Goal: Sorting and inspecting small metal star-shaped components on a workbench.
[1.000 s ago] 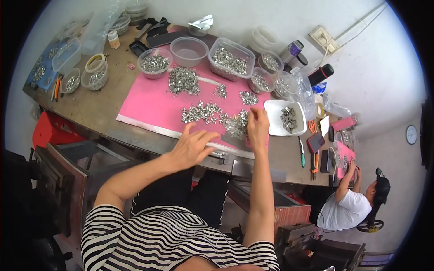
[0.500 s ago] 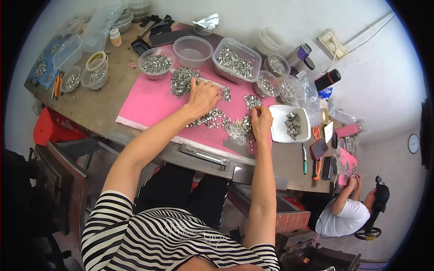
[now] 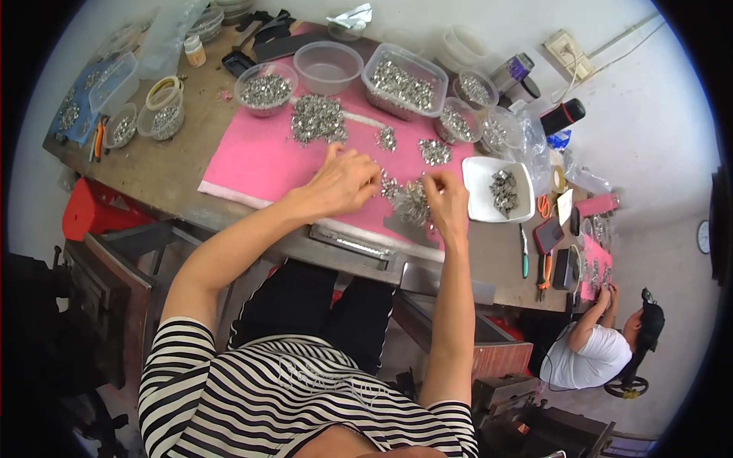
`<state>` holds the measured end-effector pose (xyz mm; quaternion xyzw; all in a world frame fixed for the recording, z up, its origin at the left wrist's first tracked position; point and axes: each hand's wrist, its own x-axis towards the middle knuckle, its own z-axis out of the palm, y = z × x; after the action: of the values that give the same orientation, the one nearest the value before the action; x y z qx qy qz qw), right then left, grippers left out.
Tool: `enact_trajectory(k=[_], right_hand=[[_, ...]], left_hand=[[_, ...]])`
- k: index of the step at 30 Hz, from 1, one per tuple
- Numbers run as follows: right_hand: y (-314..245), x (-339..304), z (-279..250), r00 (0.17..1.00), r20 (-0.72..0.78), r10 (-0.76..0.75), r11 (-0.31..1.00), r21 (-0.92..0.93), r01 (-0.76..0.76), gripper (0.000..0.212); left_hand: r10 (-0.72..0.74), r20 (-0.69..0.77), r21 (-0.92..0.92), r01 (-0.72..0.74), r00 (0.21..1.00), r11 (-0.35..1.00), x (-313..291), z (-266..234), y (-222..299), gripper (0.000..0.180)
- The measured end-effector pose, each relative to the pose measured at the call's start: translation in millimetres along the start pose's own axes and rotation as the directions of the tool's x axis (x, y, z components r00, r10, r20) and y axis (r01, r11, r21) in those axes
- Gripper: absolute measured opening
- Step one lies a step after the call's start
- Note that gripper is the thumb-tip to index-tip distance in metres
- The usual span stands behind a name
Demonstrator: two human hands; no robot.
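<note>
My left hand (image 3: 343,181) is palm down low over the pink cloth (image 3: 252,160), one finger apart from the others, its fingertips beside loose small metal pieces. Nothing shows in it. To its right, my right hand (image 3: 447,200) is closed, thumb and fingers pinched at the edge of a heap of shiny silvery pieces (image 3: 411,203); whatever is between the fingertips is hidden. Beyond the hands lie a large pile of small metal parts (image 3: 318,120), a little pile (image 3: 387,138) and a medium pile (image 3: 435,152). A white tray (image 3: 477,208) holding darker metal parts stands right of my right hand.
Along the back stand a tub of metal parts (image 3: 266,111), an empty clear bowl (image 3: 328,85) and a rectangular full tub (image 3: 377,95). Pliers (image 3: 544,275) and a green-handled tool (image 3: 524,256) lie at right. Another person (image 3: 595,355) works farther right.
My left hand has left the large pile, coming nearer and right over the place where loose pieces were spread. Those pieces now show gathered nearer my right hand, which has moved only slightly.
</note>
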<state>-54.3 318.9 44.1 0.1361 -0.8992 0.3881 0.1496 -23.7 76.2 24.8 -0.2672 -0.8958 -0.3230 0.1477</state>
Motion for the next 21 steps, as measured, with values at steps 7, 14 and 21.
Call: enact_trajectory(k=[7, 14, 21], right_hand=[[-26, -76, 20, 0.972, 0.228, 0.056, 0.996, -0.078, -0.039, 0.013], [-23, -83, 16, 0.98, 0.196, -0.033, 0.995, -0.081, 0.049, 0.009], [-25, -77, 15, 0.928, 0.281, -0.246, 0.951, -0.113, 0.287, 0.011]], left_hand=[[0.024, 0.058, 0.008, -0.024, 0.998, 1.0, -38, 18, 15, 0.01], [0.053, 0.063, 0.052, -0.056, 0.997, 0.997, -46, 26, 19, 0.009], [-0.042, 0.018, -0.345, 0.045, 0.999, 0.938, -60, 15, 48, 0.009]])
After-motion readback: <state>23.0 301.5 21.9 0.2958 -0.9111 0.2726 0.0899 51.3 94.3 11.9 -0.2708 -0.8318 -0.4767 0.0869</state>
